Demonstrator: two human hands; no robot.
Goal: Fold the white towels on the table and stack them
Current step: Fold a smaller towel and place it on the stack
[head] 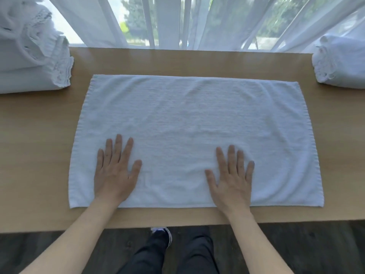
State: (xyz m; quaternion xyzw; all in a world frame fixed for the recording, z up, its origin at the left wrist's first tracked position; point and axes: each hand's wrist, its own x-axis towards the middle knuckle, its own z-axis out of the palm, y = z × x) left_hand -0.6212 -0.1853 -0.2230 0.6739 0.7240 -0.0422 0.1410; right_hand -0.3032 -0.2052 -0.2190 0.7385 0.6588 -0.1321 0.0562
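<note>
A white towel lies spread flat across the middle of the wooden table. My left hand rests palm down on its near left part, fingers straight and spread. My right hand lies flat on the near right part in the same way. A heap of rumpled white towels sits at the table's far left. A smaller stack of white towels sits at the far right edge.
Sheer white curtains hang along the table's far edge in front of a window. The table's near edge runs just below the towel. My legs and a shoe show over the dark floor beneath.
</note>
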